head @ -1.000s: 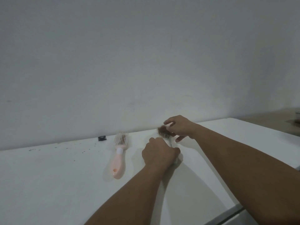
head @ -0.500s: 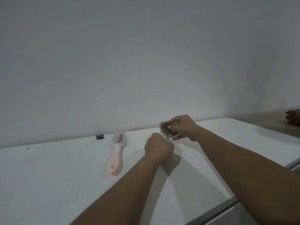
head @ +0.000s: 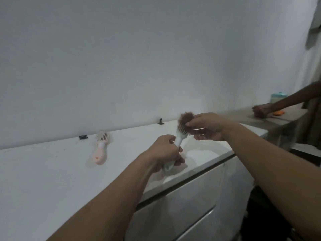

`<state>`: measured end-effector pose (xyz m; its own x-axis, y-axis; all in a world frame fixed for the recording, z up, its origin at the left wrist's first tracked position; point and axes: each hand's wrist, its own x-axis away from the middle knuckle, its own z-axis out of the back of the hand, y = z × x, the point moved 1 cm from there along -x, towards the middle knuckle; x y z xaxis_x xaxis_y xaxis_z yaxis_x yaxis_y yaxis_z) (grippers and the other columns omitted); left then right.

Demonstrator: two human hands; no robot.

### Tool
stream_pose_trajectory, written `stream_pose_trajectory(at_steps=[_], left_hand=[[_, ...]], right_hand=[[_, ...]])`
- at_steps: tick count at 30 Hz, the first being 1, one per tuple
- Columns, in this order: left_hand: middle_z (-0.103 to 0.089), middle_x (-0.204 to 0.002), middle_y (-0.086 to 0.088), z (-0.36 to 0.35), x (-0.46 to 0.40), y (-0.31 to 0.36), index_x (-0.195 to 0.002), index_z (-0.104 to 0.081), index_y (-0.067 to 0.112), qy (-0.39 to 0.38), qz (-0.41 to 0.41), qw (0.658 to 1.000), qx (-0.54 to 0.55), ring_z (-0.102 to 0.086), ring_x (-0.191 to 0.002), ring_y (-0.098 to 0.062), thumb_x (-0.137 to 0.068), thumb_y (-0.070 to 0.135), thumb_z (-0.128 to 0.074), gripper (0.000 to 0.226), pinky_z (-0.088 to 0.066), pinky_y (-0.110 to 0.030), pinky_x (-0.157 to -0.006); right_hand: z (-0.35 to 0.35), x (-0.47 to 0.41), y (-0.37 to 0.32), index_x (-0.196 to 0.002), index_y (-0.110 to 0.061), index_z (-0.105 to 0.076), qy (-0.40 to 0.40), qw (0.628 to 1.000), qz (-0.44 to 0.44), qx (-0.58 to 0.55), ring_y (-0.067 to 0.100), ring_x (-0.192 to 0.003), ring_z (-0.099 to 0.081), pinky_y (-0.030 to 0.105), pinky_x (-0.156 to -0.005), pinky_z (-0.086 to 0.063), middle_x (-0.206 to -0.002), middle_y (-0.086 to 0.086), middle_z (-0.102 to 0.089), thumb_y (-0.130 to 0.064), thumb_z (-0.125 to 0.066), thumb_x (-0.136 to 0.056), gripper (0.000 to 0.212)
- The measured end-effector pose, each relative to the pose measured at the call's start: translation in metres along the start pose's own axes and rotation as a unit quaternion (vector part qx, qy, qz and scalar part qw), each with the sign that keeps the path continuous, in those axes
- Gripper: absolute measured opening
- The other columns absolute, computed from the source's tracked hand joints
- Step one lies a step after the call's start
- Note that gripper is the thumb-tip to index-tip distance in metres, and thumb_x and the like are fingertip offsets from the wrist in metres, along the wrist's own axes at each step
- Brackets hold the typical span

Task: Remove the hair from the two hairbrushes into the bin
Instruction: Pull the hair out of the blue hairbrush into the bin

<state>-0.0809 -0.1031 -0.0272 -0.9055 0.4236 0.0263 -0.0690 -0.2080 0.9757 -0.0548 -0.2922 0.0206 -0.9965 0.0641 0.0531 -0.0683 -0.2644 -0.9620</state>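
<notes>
Both hands busy: left [head: 165, 150] grips green brush [head: 178, 138] | right [head: 206, 126] pinches hair [head: 185, 119] | pink brush [head: 100, 148] beside

Smooth white tabletop [head: 52, 171], plastic pink hairbrush [head: 100, 150], fuzzy brown hair clump [head: 185, 119]
</notes>
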Motion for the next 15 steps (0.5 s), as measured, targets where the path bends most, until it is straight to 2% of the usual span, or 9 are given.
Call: stream_pose_trajectory(at_steps=[3,8,10,13,15], left_hand=[[-0.058,-0.091,-0.013,-0.028,0.016,0.003,-0.111,-0.058,0.0,-0.041,-0.01,0.999,-0.003,-0.065,-0.058,-0.021,-0.078,-0.023,-0.057,0.04,-0.06,-0.037,-0.066],[-0.06,-0.093,-0.024,-0.087,0.033,-0.006,-0.086,-0.046,0.007,-0.081,0.008,0.996,0.043,-0.066,-0.059,-0.032,-0.083,-0.007,-0.06,0.02,-0.048,-0.028,-0.044],[-0.065,-0.097,-0.022,-0.11,0.036,-0.018,-0.085,-0.048,0.009,-0.091,0.017,0.994,0.051,-0.065,-0.055,-0.029,-0.086,-0.002,-0.059,0.015,-0.044,-0.026,-0.042],[-0.067,-0.085,-0.015,-0.141,0.038,-0.043,-0.091,-0.053,0.008,-0.105,0.029,0.993,0.04,-0.059,-0.044,-0.021,-0.086,-0.001,-0.058,0.011,-0.041,-0.025,-0.041],[-0.065,-0.082,-0.017,-0.158,0.04,-0.061,-0.087,-0.05,0.008,-0.107,0.043,0.993,0.034,-0.054,-0.039,-0.019,-0.088,-0.002,-0.056,0.012,-0.039,-0.022,-0.038]], right_hand=[[0.019,0.038,0.015,-0.1,-0.01,-0.067,0.019,1.0,0.01,-0.011,0.02,-0.085,-0.069,0.032,-0.067,-0.055,-0.091,0.008,-0.072,-0.004,-0.065,-0.085,0.017],[0.04,0.099,0.056,-0.097,-0.007,-0.065,0.094,0.995,-0.002,-0.02,0.023,-0.08,-0.069,0.033,-0.061,-0.055,-0.092,0.014,-0.071,0.0,-0.063,-0.082,0.016],[0.048,0.117,0.078,-0.104,-0.005,-0.063,0.114,0.993,-0.016,-0.021,0.024,-0.083,-0.072,0.034,-0.06,-0.055,-0.099,0.016,-0.073,-0.001,-0.065,-0.082,0.022],[0.058,0.138,0.115,-0.119,-0.006,-0.061,0.126,0.991,-0.041,-0.022,0.023,-0.087,-0.073,0.032,-0.06,-0.056,-0.107,0.016,-0.073,-0.002,-0.066,-0.084,0.036],[0.063,0.149,0.142,-0.127,-0.01,-0.052,0.14,0.989,-0.047,-0.028,0.026,-0.091,-0.073,0.032,-0.061,-0.058,-0.109,0.017,-0.07,-0.002,-0.072,-0.08,0.052]])
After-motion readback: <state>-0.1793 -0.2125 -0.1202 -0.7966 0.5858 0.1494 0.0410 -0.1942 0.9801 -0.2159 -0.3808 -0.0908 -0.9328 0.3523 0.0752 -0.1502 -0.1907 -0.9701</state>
